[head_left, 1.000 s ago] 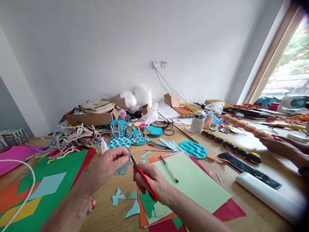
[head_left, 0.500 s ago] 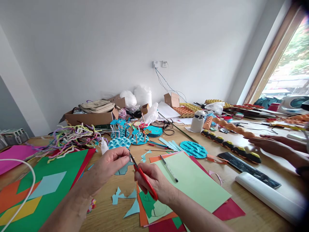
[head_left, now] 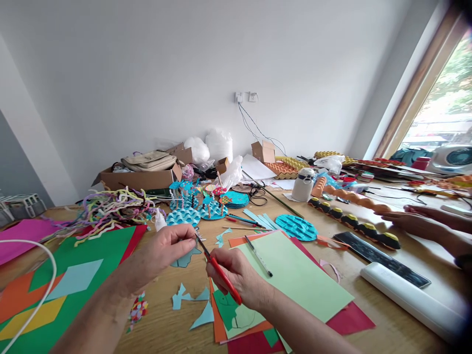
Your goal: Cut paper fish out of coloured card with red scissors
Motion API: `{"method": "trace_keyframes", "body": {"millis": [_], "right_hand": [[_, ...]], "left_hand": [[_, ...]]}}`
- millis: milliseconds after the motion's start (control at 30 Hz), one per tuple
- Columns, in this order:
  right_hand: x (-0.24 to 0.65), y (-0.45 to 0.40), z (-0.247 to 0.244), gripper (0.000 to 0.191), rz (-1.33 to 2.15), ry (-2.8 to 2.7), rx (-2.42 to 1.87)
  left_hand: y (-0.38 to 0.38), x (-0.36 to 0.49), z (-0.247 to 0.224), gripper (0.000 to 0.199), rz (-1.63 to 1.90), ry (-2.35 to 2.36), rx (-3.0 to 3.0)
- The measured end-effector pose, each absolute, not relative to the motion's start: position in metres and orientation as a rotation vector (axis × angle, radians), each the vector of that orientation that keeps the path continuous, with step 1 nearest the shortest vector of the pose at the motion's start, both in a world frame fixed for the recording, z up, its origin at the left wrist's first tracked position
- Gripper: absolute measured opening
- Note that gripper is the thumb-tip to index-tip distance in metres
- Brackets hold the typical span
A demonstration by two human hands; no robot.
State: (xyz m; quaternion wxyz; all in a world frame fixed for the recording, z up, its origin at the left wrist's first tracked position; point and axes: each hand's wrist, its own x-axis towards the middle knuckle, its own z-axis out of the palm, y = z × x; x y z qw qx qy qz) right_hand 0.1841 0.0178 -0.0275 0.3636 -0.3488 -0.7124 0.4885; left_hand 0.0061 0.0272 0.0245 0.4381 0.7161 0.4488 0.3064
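My left hand (head_left: 171, 248) pinches a light blue paper piece (head_left: 187, 259), its lower part showing below my fingers with a dark drawn outline. What lies right at the fingertips is too small to make out. My right hand (head_left: 236, 273) is closed round red-handled scissors (head_left: 223, 275), whose blades point up and left to my left fingertips. Under my right hand lies a pale green sheet (head_left: 295, 275) with a drawn outline and a dark green piece (head_left: 224, 307) near its lower left corner. Light blue scraps (head_left: 202, 314) lie on the table between my forearms.
A pen (head_left: 259, 256) rests on the pale green sheet. To the left are coloured sheets (head_left: 84, 250) and tangled fuzzy stems (head_left: 110, 206). Blue egg-tray crafts (head_left: 183, 216) and a glue bottle (head_left: 160, 220) stand ahead. Another person's hands (head_left: 424, 223) are at right, near a phone (head_left: 383, 258).
My left hand has shifted slightly left with the blue paper. The scissors stay near its fingertips. A patch of coloured dots beside my left forearm shows more fully.
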Motion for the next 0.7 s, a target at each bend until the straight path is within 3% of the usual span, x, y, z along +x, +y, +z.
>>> {"method": "trace_keyframes", "body": {"millis": [533,700], "right_hand": [[0.187,0.018,-0.027,0.031,1.130,-2.025,-0.920],[0.187,0.018,-0.028,0.031,1.348,-1.945,-0.855]], "left_hand": [[0.025,-0.009,0.035,0.015,0.527,1.163,1.935],[0.025,-0.008,0.035,0.016,0.539,1.175,1.952]]}}
